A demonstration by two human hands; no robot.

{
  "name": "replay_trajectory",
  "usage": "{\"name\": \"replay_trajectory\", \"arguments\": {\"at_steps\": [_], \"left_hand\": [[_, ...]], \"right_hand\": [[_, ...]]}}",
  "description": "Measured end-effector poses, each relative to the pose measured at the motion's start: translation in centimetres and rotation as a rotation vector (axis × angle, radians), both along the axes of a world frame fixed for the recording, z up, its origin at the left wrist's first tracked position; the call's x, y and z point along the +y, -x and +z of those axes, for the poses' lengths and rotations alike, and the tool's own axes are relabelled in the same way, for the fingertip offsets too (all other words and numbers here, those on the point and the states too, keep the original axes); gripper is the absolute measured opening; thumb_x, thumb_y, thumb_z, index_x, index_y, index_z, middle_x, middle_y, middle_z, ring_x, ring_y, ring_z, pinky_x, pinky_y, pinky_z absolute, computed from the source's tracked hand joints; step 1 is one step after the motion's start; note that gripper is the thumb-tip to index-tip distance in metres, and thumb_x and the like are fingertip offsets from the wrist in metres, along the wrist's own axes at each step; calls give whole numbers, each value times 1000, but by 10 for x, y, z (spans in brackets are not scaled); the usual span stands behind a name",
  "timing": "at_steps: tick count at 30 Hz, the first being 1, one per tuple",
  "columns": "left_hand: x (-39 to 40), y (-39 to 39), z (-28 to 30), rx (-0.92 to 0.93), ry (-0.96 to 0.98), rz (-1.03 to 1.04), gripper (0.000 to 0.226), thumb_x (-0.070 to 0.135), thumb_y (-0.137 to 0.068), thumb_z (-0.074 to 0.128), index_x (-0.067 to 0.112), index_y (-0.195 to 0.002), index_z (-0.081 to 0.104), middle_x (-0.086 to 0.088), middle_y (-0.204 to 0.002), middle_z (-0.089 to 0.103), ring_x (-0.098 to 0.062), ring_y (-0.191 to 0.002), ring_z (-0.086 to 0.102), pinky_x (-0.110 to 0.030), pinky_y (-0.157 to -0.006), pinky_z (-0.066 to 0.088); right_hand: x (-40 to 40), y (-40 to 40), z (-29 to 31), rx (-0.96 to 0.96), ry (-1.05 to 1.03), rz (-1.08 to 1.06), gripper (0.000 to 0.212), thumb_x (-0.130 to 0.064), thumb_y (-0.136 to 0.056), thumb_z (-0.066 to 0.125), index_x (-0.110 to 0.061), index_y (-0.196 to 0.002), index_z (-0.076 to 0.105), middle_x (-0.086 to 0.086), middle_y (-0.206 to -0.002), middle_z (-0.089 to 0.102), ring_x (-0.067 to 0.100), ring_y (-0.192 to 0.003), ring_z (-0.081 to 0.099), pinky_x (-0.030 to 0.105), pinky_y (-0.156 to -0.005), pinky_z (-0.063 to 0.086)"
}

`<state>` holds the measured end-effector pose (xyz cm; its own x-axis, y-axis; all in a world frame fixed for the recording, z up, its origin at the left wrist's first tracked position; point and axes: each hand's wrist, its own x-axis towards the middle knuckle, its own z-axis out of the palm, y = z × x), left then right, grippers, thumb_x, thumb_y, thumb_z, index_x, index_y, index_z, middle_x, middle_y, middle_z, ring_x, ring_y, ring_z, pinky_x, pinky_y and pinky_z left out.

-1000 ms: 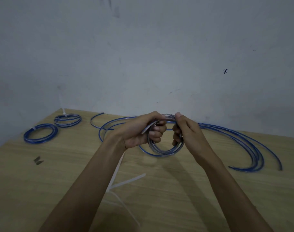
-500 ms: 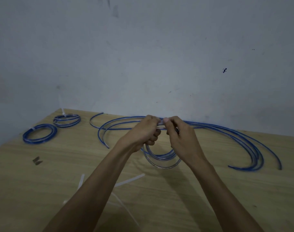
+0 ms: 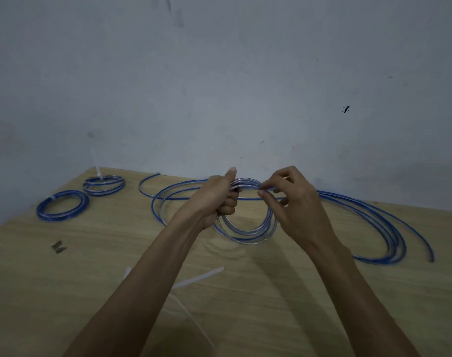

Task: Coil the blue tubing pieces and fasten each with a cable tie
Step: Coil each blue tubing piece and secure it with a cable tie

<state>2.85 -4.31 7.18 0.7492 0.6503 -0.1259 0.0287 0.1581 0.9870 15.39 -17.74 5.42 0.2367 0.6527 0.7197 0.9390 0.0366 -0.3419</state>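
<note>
Blue coil (image 3: 248,228) was gripped in the left hand (image 3: 217,199), thumb up. Right hand (image 3: 292,204) pinched its top, having spread wider than half a second earlier.

Left grip (image 3: 214,199) fisted, right grip (image 3: 289,202) pinching
</note>
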Motion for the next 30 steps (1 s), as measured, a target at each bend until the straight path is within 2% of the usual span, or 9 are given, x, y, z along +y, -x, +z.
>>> {"name": "replay_trajectory", "arguments": {"at_steps": [7,9,12,17,19,23,25,27,30], "left_hand": [[-2,4,2,85,107,-167,43,42,-108,33,17,-72,40,6,-57,25,-4,-40,19,-17,-39,12],[1,7,3,105,109,-202,44,46,-106,35,18,-72,40,5,-60,27,-5,-41,19,-18,-40,12],[3,12,6,153,59,-254,49,56,-103,38,19,-71,40,4,-64,28,-6,-46,18,-20,-44,13],[-2,15,8,224,-56,-298,47,59,-101,38,20,-74,37,6,-65,28,-5,-46,18,-17,-41,16],[-4,15,8,226,-100,-304,46,58,-102,35,21,-75,35,7,-63,28,-5,-46,18,-17,-41,17],[-4,16,10,242,-149,-310,46,51,-107,29,22,-72,34,7,-59,24,-7,-45,17,-18,-40,17],[-5,15,9,257,-178,-311,41,40,-108,28,21,-72,35,7,-58,24,-7,-45,16,-19,-40,17],[-7,13,8,259,-192,-318,34,31,-107,27,19,-77,38,7,-58,23,-8,-46,15,-19,-39,16],[-9,9,7,250,-200,-296,24,25,-106,25,17,-94,44,8,-57,23,-7,-45,15,-19,-39,17]], "right_hand": [[-5,-6,1,-255,-21,-139,7,-15,-99,61,-9,-96,64,3,-101,59,21,-67,60,41,-51,51],[-6,-9,2,-326,11,-152,1,-8,-97,63,-9,-97,62,4,-102,60,20,-67,57,40,-51,50],[-2,-9,-2,-397,70,-169,14,0,-92,68,-11,-99,62,2,-101,60,21,-75,56,43,-55,51],[2,0,-6,-377,66,-100,1,-11,-96,65,-11,-96,64,0,-98,61,19,-79,56,44,-54,51],[2,2,-6,-235,39,-39,4,-16,-97,64,-13,-96,66,-4,-97,64,15,-79,60,41,-60,54],[0,10,-1,372,68,148,4,-15,-99,62,-16,-101,65,-8,-95,71,6,-88,69,24,-73,57],[2,16,-3,595,154,244,11,-11,-103,53,-16,-110,60,-4,-103,69,10,-77,69,30,-68,56],[7,21,-9,647,206,260,19,-13,-106,44,-23,-118,56,-7,-105,64,10,-64,55,31,-61,46],[12,26,-15,620,205,182,21,-23,-108,39,-27,-123,53,-15,-93,57,-3,-65,49,19,-66,35]]}}
